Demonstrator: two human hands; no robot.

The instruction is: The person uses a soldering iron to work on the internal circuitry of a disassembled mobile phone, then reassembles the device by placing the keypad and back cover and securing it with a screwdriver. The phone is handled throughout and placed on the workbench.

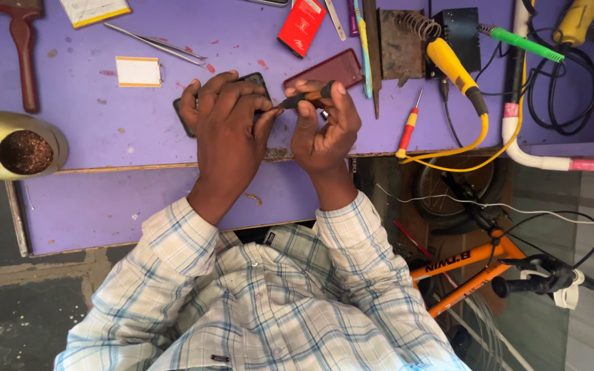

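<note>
My left hand [228,130] presses down on a black mobile phone [185,113] lying on the purple workbench [97,130], covering most of it. My right hand [324,127] grips a small dark-handled screwdriver [304,97], its tip pointing left toward the phone under my left fingers. A dark red phone back cover [324,69] lies just behind my right hand.
Around lie tweezers [156,42], a red box [302,26], a small red-and-yellow screwdriver [409,127], a yellow soldering iron [452,65] with its stand, a brush [23,48], a gold bowl [15,144] and cables. An orange bicycle [476,268] stands on the floor at right.
</note>
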